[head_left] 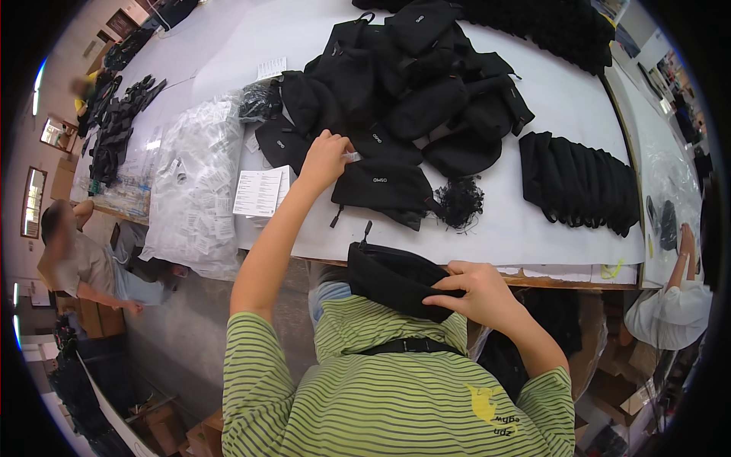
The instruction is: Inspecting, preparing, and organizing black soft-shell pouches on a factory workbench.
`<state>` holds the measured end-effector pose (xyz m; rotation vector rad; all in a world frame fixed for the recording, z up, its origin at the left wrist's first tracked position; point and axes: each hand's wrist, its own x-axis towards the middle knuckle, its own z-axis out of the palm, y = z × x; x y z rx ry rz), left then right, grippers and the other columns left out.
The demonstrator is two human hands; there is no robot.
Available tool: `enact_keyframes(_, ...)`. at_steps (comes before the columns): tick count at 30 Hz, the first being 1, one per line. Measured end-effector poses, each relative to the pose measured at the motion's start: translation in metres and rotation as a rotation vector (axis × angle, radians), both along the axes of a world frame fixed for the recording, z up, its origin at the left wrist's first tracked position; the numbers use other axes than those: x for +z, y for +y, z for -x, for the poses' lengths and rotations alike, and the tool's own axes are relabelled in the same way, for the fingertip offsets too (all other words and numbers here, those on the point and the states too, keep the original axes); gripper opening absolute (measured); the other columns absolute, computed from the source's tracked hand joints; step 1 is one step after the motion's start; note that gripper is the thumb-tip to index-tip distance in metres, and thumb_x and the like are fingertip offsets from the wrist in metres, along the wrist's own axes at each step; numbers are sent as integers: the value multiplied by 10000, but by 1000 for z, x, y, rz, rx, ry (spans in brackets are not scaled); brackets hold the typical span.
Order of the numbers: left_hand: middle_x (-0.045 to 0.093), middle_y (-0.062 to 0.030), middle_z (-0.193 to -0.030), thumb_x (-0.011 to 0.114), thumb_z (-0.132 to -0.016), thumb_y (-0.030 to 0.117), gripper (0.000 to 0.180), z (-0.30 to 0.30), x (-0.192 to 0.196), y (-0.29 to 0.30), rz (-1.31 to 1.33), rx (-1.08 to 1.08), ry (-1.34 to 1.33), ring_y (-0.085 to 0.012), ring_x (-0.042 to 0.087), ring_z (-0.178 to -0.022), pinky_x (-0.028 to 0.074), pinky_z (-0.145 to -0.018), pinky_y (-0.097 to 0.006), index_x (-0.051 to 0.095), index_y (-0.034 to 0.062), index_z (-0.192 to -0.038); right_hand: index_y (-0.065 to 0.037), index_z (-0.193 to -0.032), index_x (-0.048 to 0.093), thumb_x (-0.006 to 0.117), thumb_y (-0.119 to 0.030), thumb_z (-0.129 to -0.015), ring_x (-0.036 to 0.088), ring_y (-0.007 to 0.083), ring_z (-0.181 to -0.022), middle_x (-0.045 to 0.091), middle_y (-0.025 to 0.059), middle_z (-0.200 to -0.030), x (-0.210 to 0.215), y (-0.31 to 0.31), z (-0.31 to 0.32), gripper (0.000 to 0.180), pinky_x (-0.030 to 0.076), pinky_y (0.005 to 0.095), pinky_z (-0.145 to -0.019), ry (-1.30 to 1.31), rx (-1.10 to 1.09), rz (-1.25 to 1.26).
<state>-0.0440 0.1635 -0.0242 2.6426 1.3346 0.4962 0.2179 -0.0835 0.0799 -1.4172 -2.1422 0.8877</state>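
Observation:
My left hand point(325, 158) reaches out over the white table point(525, 221) and pinches a small clear packet point(351, 156) just above a black fabric pouch point(381, 186). My right hand point(476, 293) grips the edge of another black pouch point(392, 278) held against my chest at the table's near edge. A large heap of black pouches point(415, 91) lies just beyond my left hand.
A neat row of folded black pouches point(579, 183) lies at the right. White paper leaflets point(259, 192) and a pile of clear packets point(194, 183) lie left. A tangle of black cords point(460, 202) sits mid-table. Other people work at the left point(84, 266) and right point(674, 301).

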Motion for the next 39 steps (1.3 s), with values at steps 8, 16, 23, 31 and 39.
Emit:
enact_keyframes(8, 613, -57, -801, 722, -724, 50, 116, -41, 105, -98, 236, -195, -825, -227, 561, -837, 464, -722, -306, 662, 47, -824, -87, -793, 720, 765, -245, -700, 504, 183, -487, 488, 24, -623, -2, 24, 1, 189, 395, 306, -455, -207, -74, -349)
enact_keyframes(16, 491, -82, -1283, 744, -756, 158, 437, -32, 96, -144, -30, 16, -740, -246, 440, -1164, 325, -1007, -365, 611, 94, -1168, -73, -822, 725, 783, -200, -677, 473, 154, -477, 447, 18, -601, 9, 33, 12, 201, 374, 279, -445, -121, -167, -383)
enact_keyframes(23, 537, -83, -1223, 703, -825, 100, 449, -75, 69, -174, 988, 356, -1966, -192, 526, -1101, 418, -961, -324, 500, 5, -1215, -66, -919, 725, 787, -164, -707, 423, 123, -466, 415, 20, -594, -6, 38, 34, 242, 333, 254, -431, 206, -390, -387)
enact_keyframes(31, 634, -90, -1044, 734, -793, 109, 390, -89, 72, -161, 1048, 458, -1873, -173, 621, -933, 499, -828, -290, 568, -6, -1127, 29, -1057, 604, 340, -320, -1017, 396, 52, -584, 466, -41, -669, -49, 26, 30, 440, 330, 201, -553, 1172, -766, 369)
enact_keyframes(39, 655, -100, -967, 768, -738, 83, 393, -89, 74, -173, 1411, 255, -1452, -154, 641, -855, 526, -769, -285, 582, -58, -1053, 31, -1155, 598, 574, -117, -930, 568, 110, -950, 634, 100, -1145, -26, 63, 11, 270, 432, 250, -903, 1116, -640, 40)
